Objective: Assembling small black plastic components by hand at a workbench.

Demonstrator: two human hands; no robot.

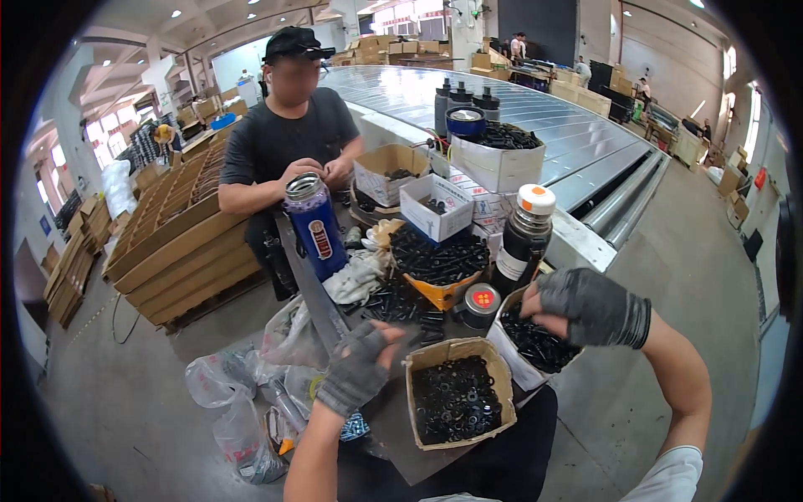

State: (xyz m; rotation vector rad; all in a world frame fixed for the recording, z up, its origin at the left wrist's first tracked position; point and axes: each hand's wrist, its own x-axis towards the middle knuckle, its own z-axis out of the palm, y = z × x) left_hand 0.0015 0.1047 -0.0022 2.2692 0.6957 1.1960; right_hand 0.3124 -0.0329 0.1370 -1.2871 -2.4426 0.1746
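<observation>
My left hand (360, 368), in a grey fingerless glove, hovers beside an open cardboard box (411, 386) holding small black washers (458, 397). Its fingertips are smeared by motion, so any held part is hidden from me. My right hand (590, 308), gloved the same way, is over a white box (512, 356) of short black cylindrical parts (539, 341). Its fingers are curled together at the box's far edge, and what they pinch cannot be made out. Between the hands and the far boxes lie loose black parts (393, 303) on the bench.
A dark lidded cup (480, 308) and a black bottle with a white cap (523, 238) stand beyond the right box. A blue jar (318, 230) stands left. Across sits a co-worker (288, 134) near small boxes (435, 209). Plastic bags (238, 410) hang at the left edge.
</observation>
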